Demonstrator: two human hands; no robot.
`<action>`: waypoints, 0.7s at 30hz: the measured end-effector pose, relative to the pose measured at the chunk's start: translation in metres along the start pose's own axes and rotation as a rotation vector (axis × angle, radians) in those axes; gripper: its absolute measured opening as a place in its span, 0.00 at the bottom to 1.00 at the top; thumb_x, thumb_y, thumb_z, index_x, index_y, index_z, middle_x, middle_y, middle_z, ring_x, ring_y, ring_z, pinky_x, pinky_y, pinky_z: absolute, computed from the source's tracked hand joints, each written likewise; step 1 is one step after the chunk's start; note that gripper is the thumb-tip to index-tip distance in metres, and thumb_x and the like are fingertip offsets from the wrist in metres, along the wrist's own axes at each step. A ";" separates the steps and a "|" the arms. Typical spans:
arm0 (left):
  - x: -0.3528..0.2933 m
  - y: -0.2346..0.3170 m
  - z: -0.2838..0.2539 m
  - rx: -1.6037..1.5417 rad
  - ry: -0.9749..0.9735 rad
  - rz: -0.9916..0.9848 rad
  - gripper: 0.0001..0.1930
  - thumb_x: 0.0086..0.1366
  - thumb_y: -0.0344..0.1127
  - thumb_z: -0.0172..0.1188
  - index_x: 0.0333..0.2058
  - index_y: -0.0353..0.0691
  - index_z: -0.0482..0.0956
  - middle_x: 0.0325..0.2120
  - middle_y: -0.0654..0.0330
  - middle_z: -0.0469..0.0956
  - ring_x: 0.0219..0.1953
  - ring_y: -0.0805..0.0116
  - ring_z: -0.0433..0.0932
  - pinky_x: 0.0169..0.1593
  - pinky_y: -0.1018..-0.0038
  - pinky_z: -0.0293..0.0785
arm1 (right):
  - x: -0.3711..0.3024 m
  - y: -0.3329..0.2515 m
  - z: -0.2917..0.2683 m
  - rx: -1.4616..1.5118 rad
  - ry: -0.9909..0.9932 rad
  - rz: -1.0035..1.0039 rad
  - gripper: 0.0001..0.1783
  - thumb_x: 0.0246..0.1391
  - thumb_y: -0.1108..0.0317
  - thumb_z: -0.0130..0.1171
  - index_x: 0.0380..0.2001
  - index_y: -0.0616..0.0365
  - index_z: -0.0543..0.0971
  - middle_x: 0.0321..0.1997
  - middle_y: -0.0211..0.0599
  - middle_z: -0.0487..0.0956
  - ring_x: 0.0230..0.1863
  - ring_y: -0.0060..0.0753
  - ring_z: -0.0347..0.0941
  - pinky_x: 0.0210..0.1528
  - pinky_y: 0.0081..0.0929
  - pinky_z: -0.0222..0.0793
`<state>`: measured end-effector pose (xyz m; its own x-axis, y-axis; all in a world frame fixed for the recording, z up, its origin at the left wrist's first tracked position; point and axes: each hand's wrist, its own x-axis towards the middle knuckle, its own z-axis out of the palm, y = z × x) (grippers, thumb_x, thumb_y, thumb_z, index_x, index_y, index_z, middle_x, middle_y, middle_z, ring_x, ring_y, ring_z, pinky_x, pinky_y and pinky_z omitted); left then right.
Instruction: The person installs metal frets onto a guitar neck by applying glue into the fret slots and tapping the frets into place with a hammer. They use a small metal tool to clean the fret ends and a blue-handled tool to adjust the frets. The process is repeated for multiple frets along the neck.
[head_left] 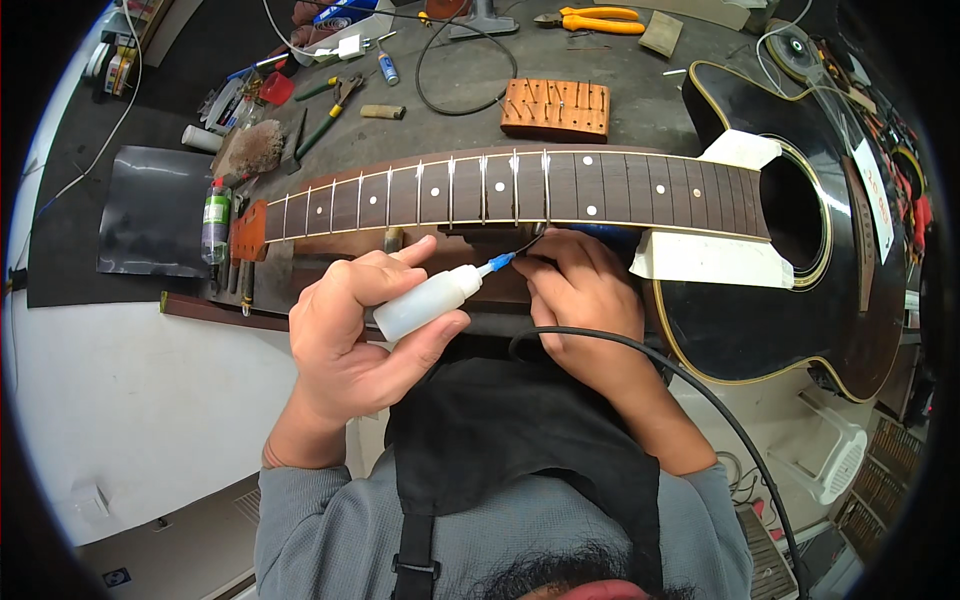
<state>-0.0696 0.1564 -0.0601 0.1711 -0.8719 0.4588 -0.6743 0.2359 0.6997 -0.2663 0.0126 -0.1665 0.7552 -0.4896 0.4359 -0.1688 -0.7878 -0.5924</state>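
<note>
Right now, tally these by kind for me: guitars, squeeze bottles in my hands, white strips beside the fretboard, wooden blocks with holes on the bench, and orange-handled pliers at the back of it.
Guitar: 1
Squeeze bottle, in your left hand: 1
White strips: 2
Wooden block: 1
Orange-handled pliers: 1
Total: 6

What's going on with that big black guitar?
A person has the black guitar lying across a workbench. The left grip holds a small white bottle, its blue tip right by the fingers of the right grip, just on the near side of the neck. I can't tell what the right grip holds. Shiny metal strips cross the neck's left part; none show nearer the round hole.
</note>
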 end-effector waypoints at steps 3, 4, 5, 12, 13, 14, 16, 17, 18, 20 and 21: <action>-0.001 -0.001 -0.001 -0.062 0.047 0.009 0.19 0.62 0.24 0.82 0.45 0.30 0.79 0.33 0.53 0.86 0.38 0.65 0.89 0.66 0.46 0.85 | 0.000 0.000 0.001 0.003 0.006 -0.004 0.21 0.53 0.75 0.69 0.52 0.58 0.86 0.56 0.39 0.80 0.64 0.46 0.77 0.62 0.41 0.80; -0.001 -0.001 -0.002 -0.102 0.061 0.002 0.19 0.62 0.23 0.81 0.46 0.31 0.78 0.33 0.54 0.86 0.39 0.66 0.89 0.67 0.46 0.83 | 0.001 -0.001 0.000 0.000 0.007 -0.004 0.21 0.52 0.75 0.69 0.52 0.58 0.86 0.56 0.39 0.80 0.64 0.46 0.77 0.62 0.41 0.80; -0.001 -0.001 -0.002 -0.141 0.076 -0.004 0.19 0.63 0.23 0.80 0.47 0.31 0.78 0.34 0.54 0.86 0.40 0.67 0.88 0.69 0.46 0.82 | 0.001 -0.001 -0.001 -0.002 0.008 -0.004 0.21 0.52 0.76 0.70 0.52 0.58 0.86 0.56 0.38 0.80 0.63 0.46 0.77 0.62 0.41 0.80; 0.010 -0.013 -0.005 -0.207 0.091 -0.018 0.19 0.65 0.21 0.77 0.49 0.32 0.76 0.36 0.55 0.85 0.45 0.68 0.87 0.74 0.45 0.76 | 0.001 -0.001 0.002 -0.013 0.035 -0.024 0.22 0.50 0.77 0.71 0.51 0.58 0.86 0.55 0.38 0.81 0.62 0.47 0.79 0.62 0.42 0.80; 0.011 -0.017 -0.004 -0.182 0.092 -0.005 0.19 0.65 0.21 0.78 0.49 0.31 0.77 0.37 0.55 0.85 0.46 0.68 0.87 0.73 0.45 0.76 | 0.001 -0.001 0.002 -0.021 0.035 -0.027 0.22 0.50 0.77 0.71 0.50 0.58 0.86 0.55 0.38 0.81 0.62 0.47 0.79 0.63 0.42 0.80; 0.012 -0.020 -0.004 -0.156 0.093 0.007 0.19 0.65 0.22 0.78 0.49 0.31 0.77 0.37 0.56 0.85 0.46 0.68 0.87 0.73 0.45 0.76 | 0.002 -0.001 0.001 -0.029 0.036 -0.029 0.22 0.50 0.77 0.71 0.50 0.58 0.86 0.55 0.38 0.81 0.63 0.47 0.79 0.63 0.42 0.80; 0.016 -0.024 -0.003 -0.096 0.095 0.023 0.18 0.66 0.23 0.77 0.49 0.31 0.77 0.37 0.57 0.84 0.45 0.69 0.87 0.74 0.43 0.75 | 0.002 -0.002 0.000 -0.027 0.025 -0.027 0.22 0.49 0.78 0.71 0.50 0.58 0.86 0.56 0.38 0.81 0.63 0.47 0.78 0.64 0.43 0.80; 0.017 -0.024 -0.002 -0.062 0.097 0.026 0.17 0.68 0.24 0.76 0.49 0.32 0.77 0.36 0.57 0.83 0.44 0.69 0.86 0.75 0.41 0.73 | 0.002 -0.002 0.000 -0.023 0.019 -0.027 0.22 0.49 0.78 0.71 0.50 0.58 0.86 0.56 0.38 0.81 0.63 0.47 0.78 0.64 0.43 0.80; 0.019 -0.024 -0.002 -0.027 0.098 0.028 0.16 0.69 0.25 0.75 0.49 0.32 0.77 0.36 0.58 0.83 0.43 0.70 0.85 0.76 0.39 0.71 | 0.002 -0.001 0.001 -0.022 0.020 -0.032 0.22 0.49 0.78 0.71 0.50 0.58 0.86 0.56 0.38 0.81 0.63 0.48 0.78 0.64 0.43 0.79; 0.022 -0.023 -0.002 -0.006 0.085 0.011 0.17 0.69 0.25 0.76 0.49 0.32 0.77 0.38 0.59 0.82 0.45 0.70 0.85 0.75 0.41 0.72 | 0.002 -0.001 0.001 -0.026 0.028 -0.037 0.22 0.49 0.78 0.71 0.51 0.58 0.86 0.56 0.38 0.81 0.63 0.48 0.78 0.65 0.44 0.79; 0.023 -0.023 -0.002 0.006 0.079 0.002 0.17 0.68 0.25 0.76 0.49 0.32 0.78 0.39 0.59 0.82 0.47 0.69 0.85 0.75 0.41 0.73 | 0.002 -0.002 0.000 -0.024 0.015 -0.028 0.23 0.49 0.78 0.71 0.51 0.58 0.86 0.56 0.39 0.81 0.63 0.48 0.78 0.66 0.45 0.79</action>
<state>-0.0493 0.1315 -0.0644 0.2260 -0.8349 0.5018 -0.6787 0.2346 0.6960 -0.2644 0.0129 -0.1649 0.7503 -0.4726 0.4623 -0.1631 -0.8100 -0.5633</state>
